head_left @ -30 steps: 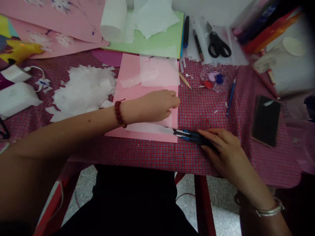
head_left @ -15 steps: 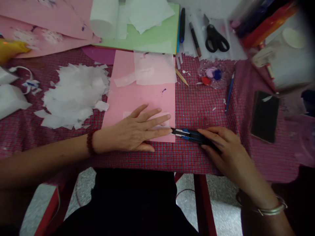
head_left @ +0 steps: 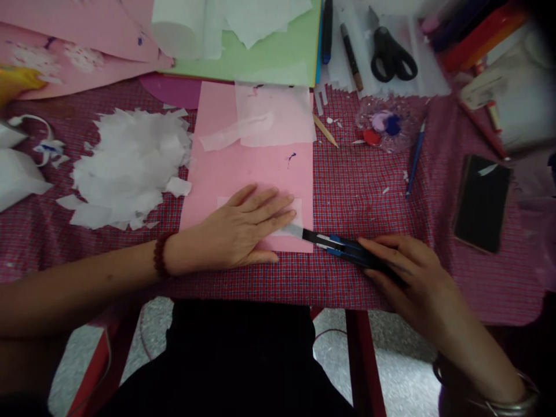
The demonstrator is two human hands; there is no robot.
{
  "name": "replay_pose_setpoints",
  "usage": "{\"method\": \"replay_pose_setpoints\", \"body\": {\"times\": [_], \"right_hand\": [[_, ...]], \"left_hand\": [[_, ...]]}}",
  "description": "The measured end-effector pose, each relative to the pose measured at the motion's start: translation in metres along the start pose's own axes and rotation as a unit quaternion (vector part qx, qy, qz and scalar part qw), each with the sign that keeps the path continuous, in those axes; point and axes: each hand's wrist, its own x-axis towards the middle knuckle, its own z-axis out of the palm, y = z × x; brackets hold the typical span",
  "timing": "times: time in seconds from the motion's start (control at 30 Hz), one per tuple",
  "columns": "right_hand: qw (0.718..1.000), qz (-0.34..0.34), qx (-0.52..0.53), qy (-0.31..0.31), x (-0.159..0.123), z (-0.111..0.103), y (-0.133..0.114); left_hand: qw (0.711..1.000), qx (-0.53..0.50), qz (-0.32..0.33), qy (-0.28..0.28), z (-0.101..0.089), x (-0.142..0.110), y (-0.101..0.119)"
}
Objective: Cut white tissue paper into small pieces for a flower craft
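A pink sheet (head_left: 254, 168) lies in front of me on the checked tablecloth. My left hand (head_left: 243, 229) rests flat on its lower part, fingers stretched out, over a small whitish translucent paper piece (head_left: 296, 209) that is partly hidden. My right hand (head_left: 412, 278) is closed around a blue and black utility knife (head_left: 343, 248). The blade end points left and lies over the sheet's lower right edge, close to my left fingertips. Higher on the sheet are a larger translucent paper square (head_left: 278, 119) and a narrow translucent strip (head_left: 230, 136).
A heap of white paper pieces (head_left: 130, 165) lies left. Black scissors (head_left: 391, 61), a marker (head_left: 351, 58) and a blue brush (head_left: 416, 159) are on the right, with a dark rectangular block (head_left: 482, 202) farther right. A white paper roll (head_left: 178, 29) stands at the back.
My right hand and the utility knife have shifted slightly right and down, away from my left fingertips. My left hand stays on the sheet with its fingers closer together. The view has shifted a little.
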Motion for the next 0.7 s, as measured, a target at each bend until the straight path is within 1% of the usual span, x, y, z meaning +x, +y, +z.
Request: {"method": "replay_pose_setpoints", "body": {"times": [0.23,0.37,0.53,0.7], "right_hand": [[0.999,0.034,0.002,0.001,-0.018,0.000,-0.002],[0.999,0.043,0.003,0.006,-0.023,0.002,-0.002],[0.999,0.038,0.008,0.013,-0.017,0.003,-0.002],[1.000,0.012,-0.005,0.015,-0.005,0.003,-0.004]], "left_hand": [[1.000,-0.005,-0.004,0.000,0.001,0.000,0.000],[1.000,-0.008,-0.003,-0.001,0.000,0.000,0.001],[1.000,-0.004,0.000,0.001,0.000,0.000,0.001],[1.000,0.004,0.006,0.003,0.002,-0.001,0.000]]}}
